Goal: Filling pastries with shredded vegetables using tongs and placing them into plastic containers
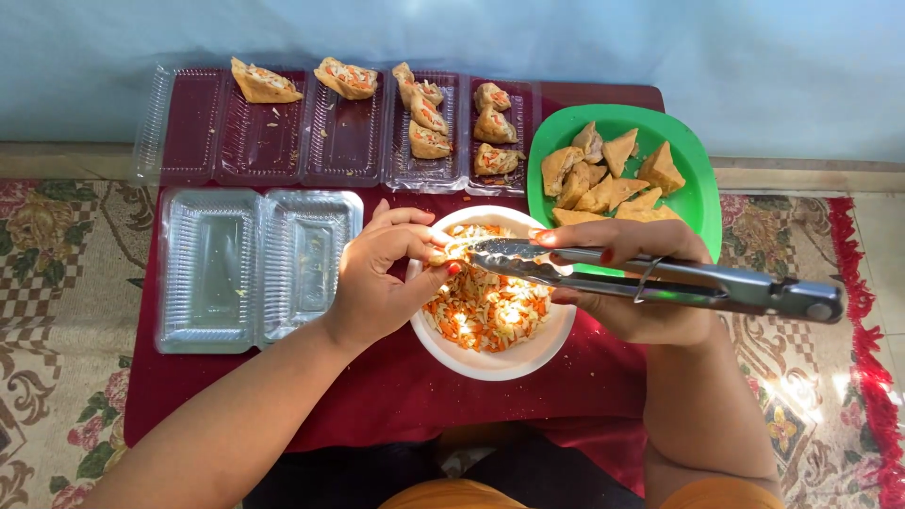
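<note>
Left hand [377,283] pinched on a tofu pocket [441,253] over the white bowl [490,363], lower centre; right hand [632,283] clamped on steel tongs [660,281]. Upper frame: filled pockets [424,118] in trays; plain tofu [608,174] unfilled on the green plate [702,188].

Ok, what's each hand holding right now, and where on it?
The right hand holds long metal tongs around mid-handle. The left hand pinches a small tan food piece at the tong tips, over the white bowl.

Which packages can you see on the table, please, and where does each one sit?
Clear plastic clamshell trays: a row along the far edge, lids open, several holding stuffed tofu pieces.
Empty clear clamshell box: near left, open flat, rectangular, beside the left hand.
No labels, signs or screens.
</note>
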